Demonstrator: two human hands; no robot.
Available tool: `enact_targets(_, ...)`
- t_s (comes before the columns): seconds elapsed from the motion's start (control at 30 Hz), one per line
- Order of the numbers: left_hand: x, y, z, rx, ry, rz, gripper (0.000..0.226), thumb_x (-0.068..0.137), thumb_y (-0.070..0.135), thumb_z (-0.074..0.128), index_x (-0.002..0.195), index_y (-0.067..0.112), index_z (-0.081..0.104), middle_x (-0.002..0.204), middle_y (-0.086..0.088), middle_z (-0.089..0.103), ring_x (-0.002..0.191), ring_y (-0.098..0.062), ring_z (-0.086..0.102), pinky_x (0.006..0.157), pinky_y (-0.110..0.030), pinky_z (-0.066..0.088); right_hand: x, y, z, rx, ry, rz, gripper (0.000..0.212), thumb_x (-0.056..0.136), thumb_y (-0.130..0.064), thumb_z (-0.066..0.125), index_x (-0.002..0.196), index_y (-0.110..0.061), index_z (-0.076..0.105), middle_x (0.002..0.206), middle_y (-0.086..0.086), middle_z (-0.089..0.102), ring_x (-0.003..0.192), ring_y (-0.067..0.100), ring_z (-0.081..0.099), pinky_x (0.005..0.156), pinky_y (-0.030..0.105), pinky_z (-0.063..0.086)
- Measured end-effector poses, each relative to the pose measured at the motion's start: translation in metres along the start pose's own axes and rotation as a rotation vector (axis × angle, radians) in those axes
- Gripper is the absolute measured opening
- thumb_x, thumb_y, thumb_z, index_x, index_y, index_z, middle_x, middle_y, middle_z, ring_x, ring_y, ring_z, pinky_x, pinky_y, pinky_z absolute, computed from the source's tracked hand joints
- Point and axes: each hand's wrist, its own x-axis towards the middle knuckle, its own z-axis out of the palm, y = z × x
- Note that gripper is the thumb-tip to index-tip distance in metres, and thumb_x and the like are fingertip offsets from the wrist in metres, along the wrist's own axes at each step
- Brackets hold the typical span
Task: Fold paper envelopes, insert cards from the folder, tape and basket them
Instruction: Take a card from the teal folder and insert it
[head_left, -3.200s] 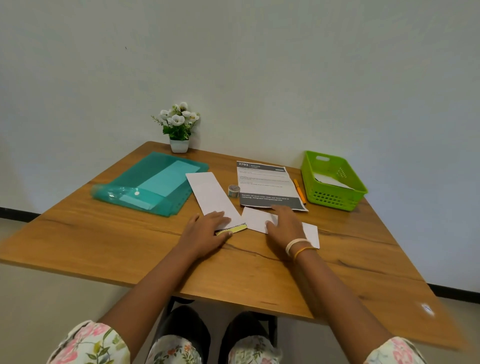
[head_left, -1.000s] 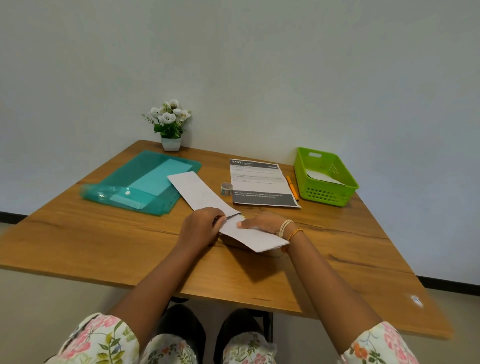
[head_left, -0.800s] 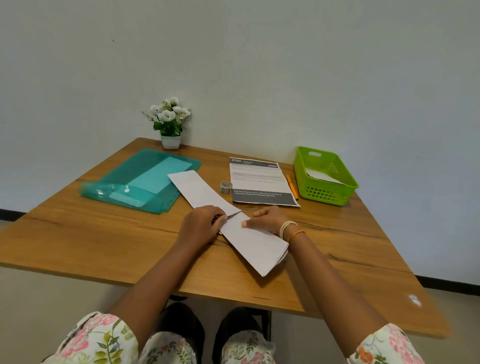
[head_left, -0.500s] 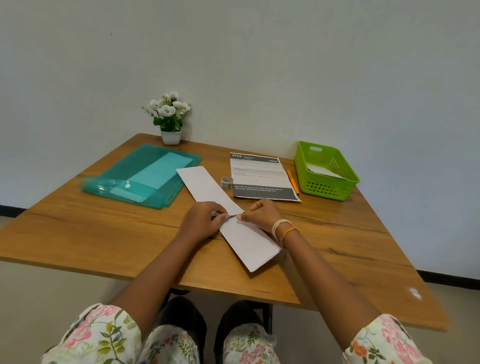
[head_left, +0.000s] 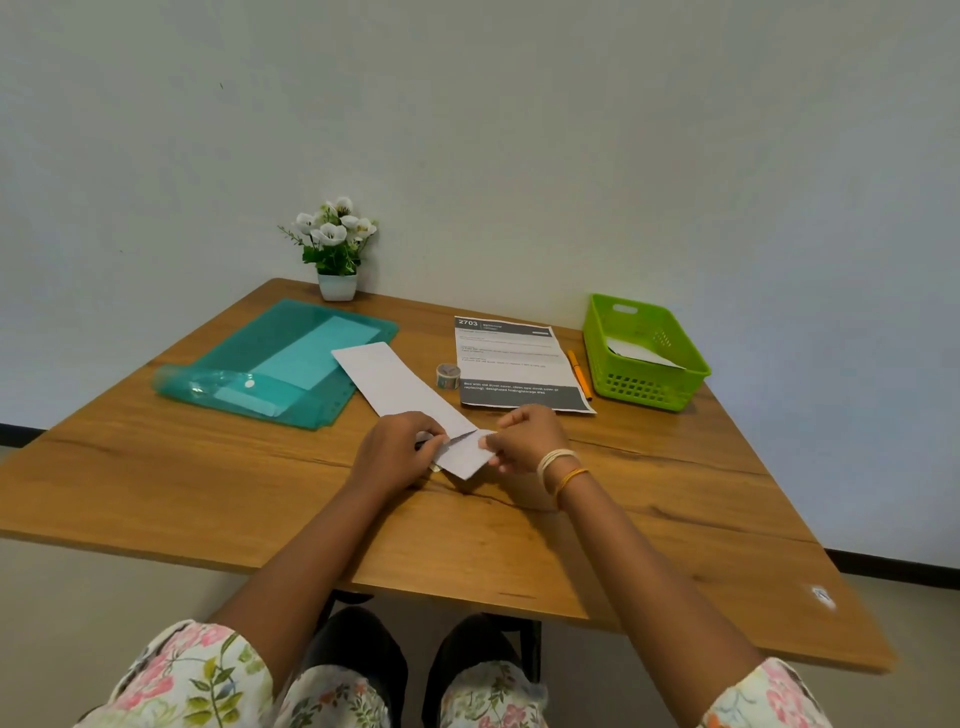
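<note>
My left hand (head_left: 397, 451) and my right hand (head_left: 524, 437) both pinch a folded white paper piece (head_left: 464, 454) just above the middle of the wooden table (head_left: 208, 483). A longer white paper strip (head_left: 400, 382) lies flat behind my hands, reaching toward the teal plastic folder (head_left: 283, 364) at the back left. A small roll of tape (head_left: 448, 375) stands right of the strip. The green basket (head_left: 644, 384) at the back right holds a white paper (head_left: 641, 353).
A printed instruction sheet (head_left: 511, 364) lies between the tape and the basket, with an orange pen (head_left: 579, 381) along its right edge. A small pot of white flowers (head_left: 336, 249) stands at the back by the wall. The table's front edge runs near my knees.
The long white strip that both hands held is now much shorter, doubled over between my fingers. Earlier a yellow card lay under my left hand; it is hidden now.
</note>
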Motion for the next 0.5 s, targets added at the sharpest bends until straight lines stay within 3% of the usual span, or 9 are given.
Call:
enact_targets(0.1,0.000,-0.003,0.000,-0.011,0.032,-0.019,0.021,0.088,0.026,0.065,0.104,0.015,0.073,0.104,-0.001,0.072,0.093,-0.014,0.063,0.077,-0.032,0.054,0.000,0.015,0.024,0.083,0.101,-0.116,0.015,0.077,-0.011,0.076,0.087,-0.007,0.066,0.074,0.008,0.069,0.054,0.014,0.065,0.052,0.025,0.056)
enact_targets(0.23,0.001,-0.004,0.002,-0.019,0.047,-0.063,0.019,0.089,0.026,0.065,0.104,0.016,0.071,0.104,0.000,0.071,0.092,-0.013,0.062,0.075,-0.030,0.054,-0.002,0.021,0.022,0.025,-0.116,-0.210,0.041,0.072,-0.001,0.079,0.110,-0.003,0.063,0.094,0.007,0.066,0.087,0.017,0.066,0.077,0.030,0.059)
enact_targets(0.3,0.003,-0.004,0.002,-0.042,0.039,-0.065,0.018,0.089,0.025,0.064,0.104,0.016,0.069,0.106,0.000,0.069,0.094,-0.013,0.061,0.075,-0.028,0.053,-0.002,0.020,0.018,0.056,-0.147,-0.214,0.038,0.077,0.007,0.071,0.113,0.000,0.061,0.094,0.009,0.065,0.085,0.017,0.065,0.074,0.028,0.057)
enact_targets(0.4,0.003,-0.004,0.002,-0.057,0.023,-0.054,0.019,0.090,0.025,0.063,0.106,0.016,0.069,0.107,0.000,0.069,0.094,-0.012,0.060,0.074,-0.027,0.052,0.005,0.023,0.015,0.054,-0.085,-0.239,0.027,0.081,0.004,0.068,0.107,0.001,0.065,0.095,0.020,0.071,0.074,0.019,0.068,0.067,0.025,0.057)
enact_targets(0.5,0.002,-0.003,0.001,-0.055,0.034,-0.057,0.018,0.090,0.025,0.062,0.105,0.017,0.069,0.105,0.000,0.070,0.091,-0.011,0.060,0.072,-0.027,0.052,0.013,0.024,0.020,-0.055,-0.002,-0.286,0.025,0.076,-0.006,0.076,0.100,-0.008,0.071,0.092,0.011,0.072,0.076,0.018,0.070,0.068,0.026,0.059)
